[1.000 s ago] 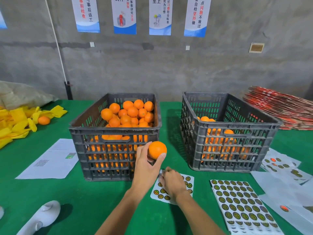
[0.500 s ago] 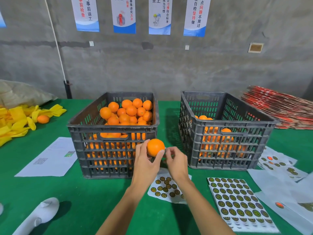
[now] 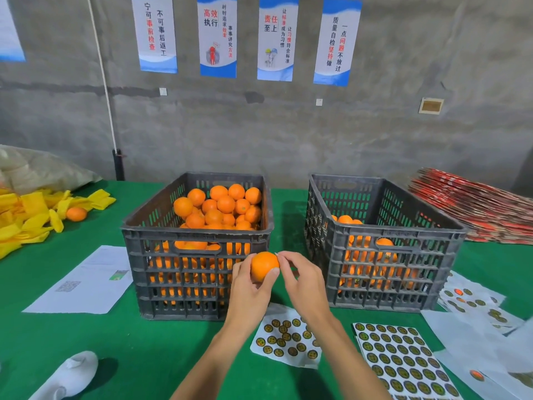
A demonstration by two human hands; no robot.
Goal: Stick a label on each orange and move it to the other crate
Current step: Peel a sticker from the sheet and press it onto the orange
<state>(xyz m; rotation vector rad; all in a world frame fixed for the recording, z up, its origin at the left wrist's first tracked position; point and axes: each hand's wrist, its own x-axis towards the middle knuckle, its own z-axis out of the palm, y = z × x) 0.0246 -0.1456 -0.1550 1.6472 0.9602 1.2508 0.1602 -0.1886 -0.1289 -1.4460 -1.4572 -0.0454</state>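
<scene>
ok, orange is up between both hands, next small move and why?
Probably press the label down: the left hand grips the orange and the right hand's fingertips pinch at its upper right edge. Whether a label is on yet is too small to tell. Then the right crate.

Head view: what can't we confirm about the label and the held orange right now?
- Round label: not visible in the head view; the right hand fingertips cover that spot on the round orange fruit.
- Fruit's underside: hidden by the left hand gripping it.
- Right dark slatted plastic crate: slats and front wall screen most of its fruit.
- Full sticker sheet: cut off by the bottom edge.
</scene>
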